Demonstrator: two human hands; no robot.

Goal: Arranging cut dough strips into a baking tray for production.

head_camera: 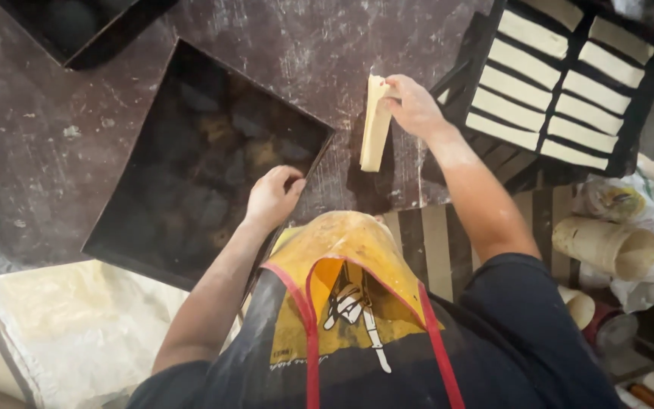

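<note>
My right hand [414,104] pinches the top end of a pale, long strip of dough [375,125], which hangs down over the dark worktop [327,45]. My left hand [272,197] is closed on the near right rim of a large, dark, empty square baking tray [191,159], close to its corner. To the right of my right hand stands a black tray [637,106] with two rows of several similar pale dough strips laid side by side.
A second dark tray [85,30] sits at the top left. Crumpled pale plastic sheeting [77,326] lies at the lower left. At the right are a rolled pale cone [607,246], plastic bags and small containers. My apron [342,303] fills the bottom centre.
</note>
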